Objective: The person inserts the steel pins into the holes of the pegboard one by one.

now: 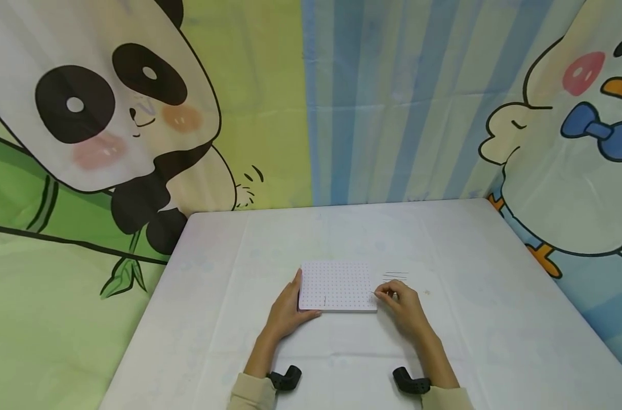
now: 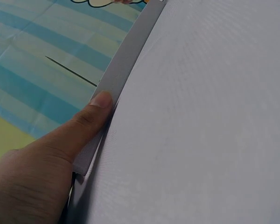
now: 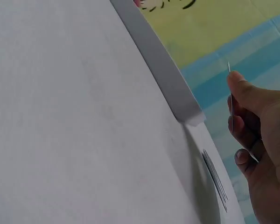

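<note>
A white board [image 1: 336,279] with rows of small holes lies on the table. My left hand [image 1: 286,312] grips its front left corner, the thumb [image 2: 101,100] against the front edge and the fingers along the left side. One thin dark pin [image 2: 71,71] stands up from the board near its front edge. Beside the board's right edge, my right hand [image 1: 403,306] pinches a thin metal pin [image 3: 232,112] between thumb and fingers, its tip poking out past the thumb.
Several more thin pins [image 1: 395,277] lie side by side on the white table [image 1: 239,256], right of the board and just beyond my right hand. A printed curtain [image 1: 362,102] with cartoon animals hangs behind the table.
</note>
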`<state>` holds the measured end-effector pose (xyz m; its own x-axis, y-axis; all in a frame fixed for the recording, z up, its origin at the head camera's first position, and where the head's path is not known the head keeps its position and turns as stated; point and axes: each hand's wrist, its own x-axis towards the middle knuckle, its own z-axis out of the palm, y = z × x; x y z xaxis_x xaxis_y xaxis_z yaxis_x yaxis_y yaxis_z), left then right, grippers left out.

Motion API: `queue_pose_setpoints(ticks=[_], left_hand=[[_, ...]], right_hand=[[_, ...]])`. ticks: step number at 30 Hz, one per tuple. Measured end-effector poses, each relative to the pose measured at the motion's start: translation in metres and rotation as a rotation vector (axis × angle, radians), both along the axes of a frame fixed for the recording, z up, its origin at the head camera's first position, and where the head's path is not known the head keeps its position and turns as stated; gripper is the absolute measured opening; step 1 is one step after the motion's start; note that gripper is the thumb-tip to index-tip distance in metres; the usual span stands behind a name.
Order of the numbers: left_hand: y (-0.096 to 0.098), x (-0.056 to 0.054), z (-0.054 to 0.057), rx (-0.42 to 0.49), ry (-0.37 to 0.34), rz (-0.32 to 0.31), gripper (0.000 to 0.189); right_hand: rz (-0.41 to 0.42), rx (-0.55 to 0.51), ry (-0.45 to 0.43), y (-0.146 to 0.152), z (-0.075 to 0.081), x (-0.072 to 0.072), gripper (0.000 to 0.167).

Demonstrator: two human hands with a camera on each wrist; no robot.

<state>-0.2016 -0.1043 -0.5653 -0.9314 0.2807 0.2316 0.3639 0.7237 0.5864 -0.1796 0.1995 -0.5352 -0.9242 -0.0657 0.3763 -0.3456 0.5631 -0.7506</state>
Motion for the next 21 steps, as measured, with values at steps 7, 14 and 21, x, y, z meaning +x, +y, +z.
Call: queue_pose_setpoints(ticks=[7, 14, 21], left_hand=[[0.001, 0.001, 0.002, 0.007, 0.004, 0.007, 0.115], [-0.001, 0.003, 0.002, 0.017, 0.001, 0.004, 0.115], [-0.001, 0.001, 0.002, 0.018, 0.007, -0.008, 0.114]], right_hand=[[0.024, -0.072, -0.023, -0.035, 0.005, -0.007, 0.009], [0.097, -0.224, 0.115, -0.071, 0.016, -0.009, 0.003], [0.234, -0.194, 0.250, -0.098, 0.035, -0.004, 0.011]])
